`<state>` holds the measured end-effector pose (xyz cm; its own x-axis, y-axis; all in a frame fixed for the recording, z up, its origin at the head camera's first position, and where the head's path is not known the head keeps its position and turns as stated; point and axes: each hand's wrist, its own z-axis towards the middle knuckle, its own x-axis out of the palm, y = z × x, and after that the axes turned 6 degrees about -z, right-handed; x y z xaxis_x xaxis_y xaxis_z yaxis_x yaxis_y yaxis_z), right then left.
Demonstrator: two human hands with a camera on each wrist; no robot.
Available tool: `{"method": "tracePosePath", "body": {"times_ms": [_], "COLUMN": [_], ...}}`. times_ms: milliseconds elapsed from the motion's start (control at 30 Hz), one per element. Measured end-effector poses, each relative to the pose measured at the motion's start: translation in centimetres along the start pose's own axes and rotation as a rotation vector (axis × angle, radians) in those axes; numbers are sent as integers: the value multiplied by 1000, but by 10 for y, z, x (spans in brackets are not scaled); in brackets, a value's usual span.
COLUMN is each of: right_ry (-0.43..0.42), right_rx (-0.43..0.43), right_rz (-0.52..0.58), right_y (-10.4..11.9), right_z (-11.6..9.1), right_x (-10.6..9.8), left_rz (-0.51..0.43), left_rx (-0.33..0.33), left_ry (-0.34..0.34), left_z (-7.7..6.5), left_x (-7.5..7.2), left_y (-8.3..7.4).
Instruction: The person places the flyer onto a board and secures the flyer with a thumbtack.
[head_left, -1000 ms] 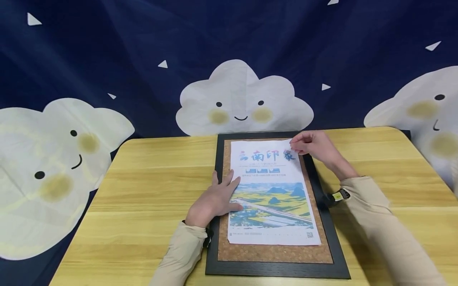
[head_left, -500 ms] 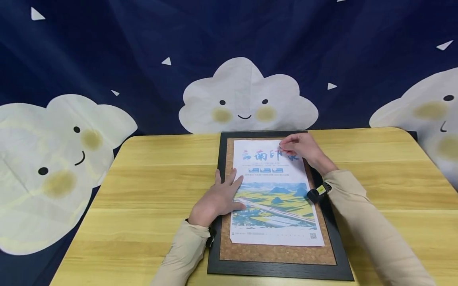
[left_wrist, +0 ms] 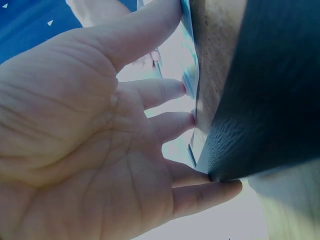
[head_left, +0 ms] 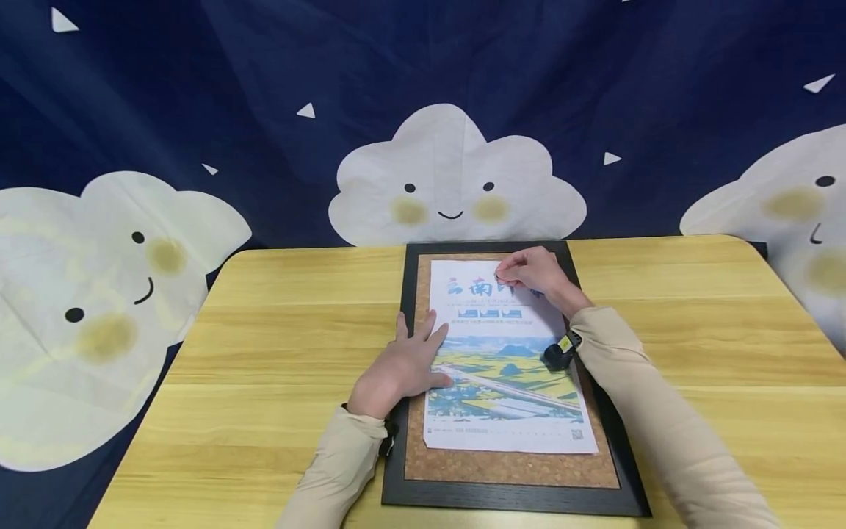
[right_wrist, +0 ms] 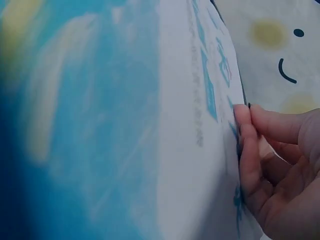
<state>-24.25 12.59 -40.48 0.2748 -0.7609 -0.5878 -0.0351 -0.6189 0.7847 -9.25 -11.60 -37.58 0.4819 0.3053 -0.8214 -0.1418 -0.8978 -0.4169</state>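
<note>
A poster (head_left: 509,437) with blue lettering and a yellow-and-blue landscape lies on a cork board (head_left: 509,469) in a black frame (head_left: 515,498). My left hand (head_left: 399,367) rests spread over the poster's left edge and the frame's left side. In the left wrist view its fingers (left_wrist: 172,127) reach across the edge of the board. Near the poster's top, my right hand (head_left: 538,273) pinches a small dark pin (right_wrist: 249,105) between thumb and forefinger, mostly hidden by the fingertips. Its other fingers are curled close over the lettering, covering part of it.
The board lies on a light wooden table (head_left: 284,353), its top side near the far edge. A dark blue curtain (head_left: 264,88) with smiling white clouds hangs behind. The black wrist camera (head_left: 559,355) on my right arm hangs over the poster's landscape.
My right hand has moved left from the poster's top right corner to near its top middle, still pinching. The left hand has stayed at the left edge.
</note>
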Motion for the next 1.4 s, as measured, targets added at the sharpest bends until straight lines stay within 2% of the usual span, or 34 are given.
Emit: {"method": "tracePosePath", "body": {"times_ms": [200, 467, 800, 1167, 1400], "right_ry": [32, 34, 42, 43, 21], "right_rx": [31, 76, 124, 115, 90], "right_rz": [3, -95, -122, -274, -317], "right_y": [7, 15, 23, 26, 28], "right_z": [3, 7, 10, 10, 5], "right_x": [3, 7, 7, 3, 4], "left_rz": [10, 5, -2, 10, 2], "left_rx": [-10, -8, -6, -1, -2], "left_ry": [-1, -1, 0, -1, -3], "left_z": [-1, -1, 0, 0, 0], "left_x": [-1, -1, 1, 0, -1], "left_y": [-1, 1, 1, 0, -1]}}
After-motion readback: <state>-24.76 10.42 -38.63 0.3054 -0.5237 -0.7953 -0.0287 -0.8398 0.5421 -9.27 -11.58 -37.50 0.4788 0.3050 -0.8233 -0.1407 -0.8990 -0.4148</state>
